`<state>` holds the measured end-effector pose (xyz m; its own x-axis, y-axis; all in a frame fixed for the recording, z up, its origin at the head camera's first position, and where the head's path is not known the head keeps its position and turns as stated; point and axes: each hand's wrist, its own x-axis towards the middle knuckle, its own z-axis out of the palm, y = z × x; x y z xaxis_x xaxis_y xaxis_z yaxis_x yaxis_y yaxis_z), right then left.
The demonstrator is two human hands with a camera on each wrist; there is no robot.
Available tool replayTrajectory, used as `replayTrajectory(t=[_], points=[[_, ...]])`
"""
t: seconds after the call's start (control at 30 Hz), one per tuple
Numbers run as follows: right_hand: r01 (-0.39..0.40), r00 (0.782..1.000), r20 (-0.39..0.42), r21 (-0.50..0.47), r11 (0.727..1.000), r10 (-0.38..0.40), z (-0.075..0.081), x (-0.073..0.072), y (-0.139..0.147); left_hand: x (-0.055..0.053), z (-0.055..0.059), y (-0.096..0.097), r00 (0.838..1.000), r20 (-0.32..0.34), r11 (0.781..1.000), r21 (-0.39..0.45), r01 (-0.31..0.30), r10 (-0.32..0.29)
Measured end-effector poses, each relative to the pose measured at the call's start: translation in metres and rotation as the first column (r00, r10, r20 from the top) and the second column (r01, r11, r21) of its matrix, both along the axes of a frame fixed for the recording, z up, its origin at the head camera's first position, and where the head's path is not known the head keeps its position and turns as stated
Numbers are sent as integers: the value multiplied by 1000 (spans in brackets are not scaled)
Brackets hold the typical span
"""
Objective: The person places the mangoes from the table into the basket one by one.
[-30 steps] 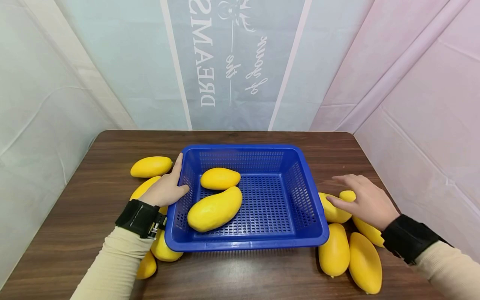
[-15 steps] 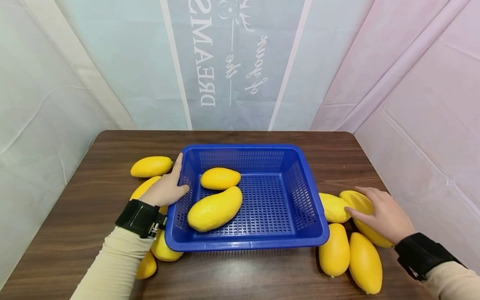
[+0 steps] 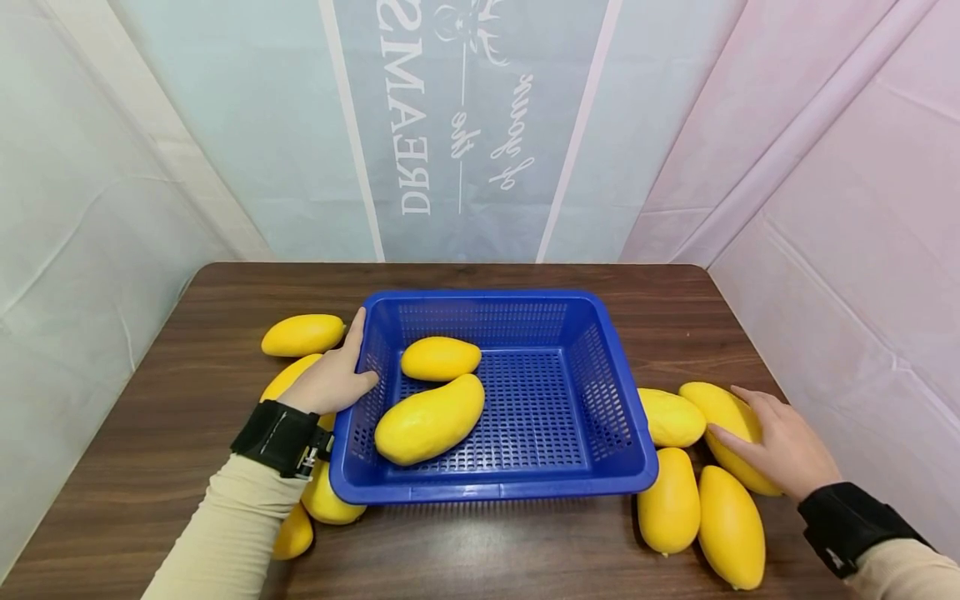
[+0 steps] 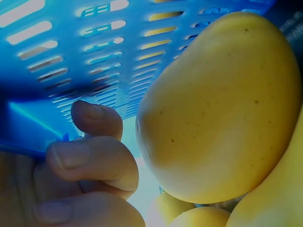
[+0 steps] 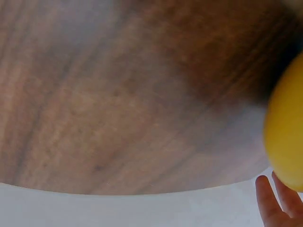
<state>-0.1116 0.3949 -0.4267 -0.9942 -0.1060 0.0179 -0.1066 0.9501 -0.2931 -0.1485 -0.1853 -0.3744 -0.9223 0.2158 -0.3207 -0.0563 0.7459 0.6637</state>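
Note:
A blue plastic basket (image 3: 495,492) stands mid-table with two yellow mangoes inside, a smaller mango (image 3: 440,358) behind a larger mango (image 3: 430,419). My left hand (image 3: 335,379) holds its left rim, thumb inside; the left wrist view shows curled fingers (image 4: 94,158) under the rim, beside a mango (image 4: 218,109). At the right, my right hand (image 3: 787,446) rests on a long mango (image 3: 731,429), thumb along its near left side. In the right wrist view, straight-looking fingers (image 5: 268,201) meet the edge of a mango (image 5: 289,127); its far side is hidden.
Close to the right hand lie a mango (image 3: 671,417) against the basket wall and two nearer mangoes, one (image 3: 669,500) beside another (image 3: 731,527). Several mangoes lie left of the basket, including one (image 3: 302,335) at the back. Cloth walls surround the brown table (image 3: 487,558).
My right hand has come down and to the right, from above the right-hand mangoes onto the long one. The left hand and the basket have stayed in place.

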Motion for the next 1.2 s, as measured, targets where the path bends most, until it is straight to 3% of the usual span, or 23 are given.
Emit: replayTrajectory(t=[0.37, 0.67, 1.2], points=[[75, 984, 165, -20, 997, -71, -7, 2, 4, 1, 0, 0, 1000, -4, 1000, -6, 0, 0], [105, 969, 227, -25, 994, -96, -3, -1, 6, -1, -3, -1, 1000, 0, 1000, -11, -7, 7], [67, 976, 210, 2, 998, -66, 6, -11, 7, -2, -4, -1, 1000, 5, 1000, -17, -14, 14]])
